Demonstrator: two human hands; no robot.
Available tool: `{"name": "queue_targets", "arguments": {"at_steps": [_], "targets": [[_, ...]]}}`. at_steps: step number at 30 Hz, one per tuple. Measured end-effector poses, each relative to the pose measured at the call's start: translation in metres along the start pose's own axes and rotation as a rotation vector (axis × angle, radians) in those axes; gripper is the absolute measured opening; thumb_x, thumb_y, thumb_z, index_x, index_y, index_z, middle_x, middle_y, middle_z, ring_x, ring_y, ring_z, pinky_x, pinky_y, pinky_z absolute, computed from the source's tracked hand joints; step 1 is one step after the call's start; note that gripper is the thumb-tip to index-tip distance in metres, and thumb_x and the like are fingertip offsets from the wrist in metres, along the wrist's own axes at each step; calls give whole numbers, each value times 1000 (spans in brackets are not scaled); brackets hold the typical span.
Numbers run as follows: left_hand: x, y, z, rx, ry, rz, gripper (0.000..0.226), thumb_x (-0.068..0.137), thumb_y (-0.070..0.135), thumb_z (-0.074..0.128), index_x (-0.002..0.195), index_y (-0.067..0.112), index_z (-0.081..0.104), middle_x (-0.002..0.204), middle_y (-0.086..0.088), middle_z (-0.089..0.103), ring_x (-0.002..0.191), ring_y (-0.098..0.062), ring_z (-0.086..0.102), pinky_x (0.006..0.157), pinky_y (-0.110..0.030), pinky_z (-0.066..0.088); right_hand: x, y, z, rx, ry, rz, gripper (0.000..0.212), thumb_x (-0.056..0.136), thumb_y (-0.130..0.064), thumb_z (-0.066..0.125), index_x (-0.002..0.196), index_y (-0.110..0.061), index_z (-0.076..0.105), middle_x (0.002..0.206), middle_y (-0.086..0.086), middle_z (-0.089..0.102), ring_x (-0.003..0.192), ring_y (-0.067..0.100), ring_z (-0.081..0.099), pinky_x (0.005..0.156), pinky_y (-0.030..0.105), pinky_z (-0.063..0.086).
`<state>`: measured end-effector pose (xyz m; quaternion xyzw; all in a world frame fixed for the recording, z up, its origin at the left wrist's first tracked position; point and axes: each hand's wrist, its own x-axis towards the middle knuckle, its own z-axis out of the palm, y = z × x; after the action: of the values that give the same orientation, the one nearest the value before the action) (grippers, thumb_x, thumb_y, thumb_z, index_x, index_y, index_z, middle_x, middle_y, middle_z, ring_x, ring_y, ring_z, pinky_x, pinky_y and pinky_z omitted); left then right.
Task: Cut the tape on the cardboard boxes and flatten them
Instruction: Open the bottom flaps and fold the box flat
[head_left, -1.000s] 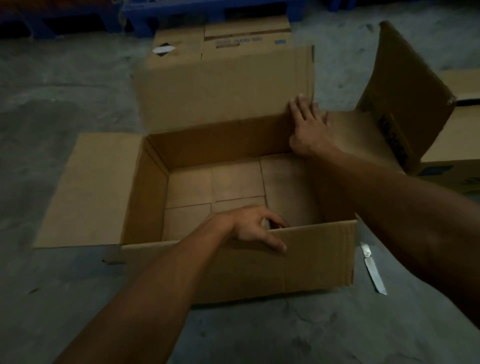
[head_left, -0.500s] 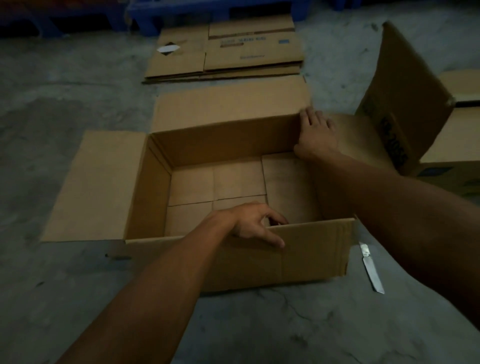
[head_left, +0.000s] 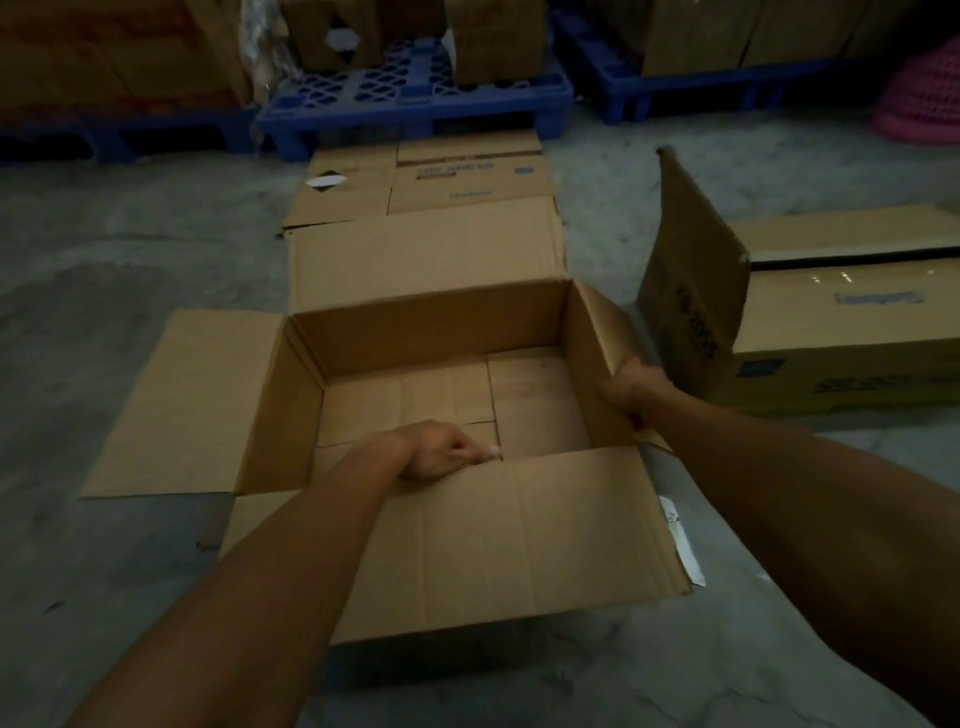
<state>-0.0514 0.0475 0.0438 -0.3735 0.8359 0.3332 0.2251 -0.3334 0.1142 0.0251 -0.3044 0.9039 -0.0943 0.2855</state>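
An open brown cardboard box (head_left: 431, 322) sits on the concrete floor in front of me, its flaps spread outward. My left hand (head_left: 441, 451) grips the top edge of the near wall, fingers curled over it into the box. My right hand (head_left: 631, 387) holds the right wall near its front corner, thumb inside. A silver knife (head_left: 681, 540) lies on the floor by the box's near right corner, partly hidden by the near flap.
A flattened cardboard pile (head_left: 431, 179) lies beyond the box. A second box (head_left: 841, 332) with a raised flap stands at the right. Blue pallets (head_left: 415, 98) carrying cartons line the back. A pink object (head_left: 924, 98) sits far right.
My right hand left the far right corner and now holds the right wall nearer me. The far flap has dropped flat outward. The near wall leans toward me. The view tilted up.
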Motion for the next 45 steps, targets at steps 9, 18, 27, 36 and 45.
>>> {"name": "queue_targets", "arguments": {"at_steps": [9,18,27,36,45], "targets": [[-33,-89,-9,369,155,-387,56,94,55,51,147,40,38,160,0,25,148,-24,21,119,-58,5,-6,-7,-7,-165,171,-298,65,94,-16,54,150,-12,22,157,13,25,138,38,34,108,51,37],[-28,-159,-59,470,631,-606,85,88,44,64,157,29,16,165,-7,1,150,-35,4,116,-62,13,42,-54,-9,-130,240,-398,74,93,-17,53,156,-18,14,161,9,21,145,35,26,113,58,29],[27,-208,-94,7,772,-567,97,83,22,75,157,20,11,142,-30,35,127,-51,40,99,-61,42,91,-79,-12,-173,259,-380,85,89,-13,58,157,-22,7,161,9,20,140,47,26,109,57,32],[38,-209,-105,-192,794,-571,80,81,23,71,149,31,29,136,-22,52,120,-45,53,97,-54,45,92,-89,-9,-87,289,-268,65,83,-9,65,139,-18,34,143,14,36,129,44,38,99,53,39],[-12,-186,-89,-147,832,-566,39,80,22,69,115,18,51,123,-25,52,111,-45,53,94,-57,46,53,-60,-7,-18,460,-384,20,96,-16,49,115,-13,53,117,20,59,112,38,50,86,43,43]]}}
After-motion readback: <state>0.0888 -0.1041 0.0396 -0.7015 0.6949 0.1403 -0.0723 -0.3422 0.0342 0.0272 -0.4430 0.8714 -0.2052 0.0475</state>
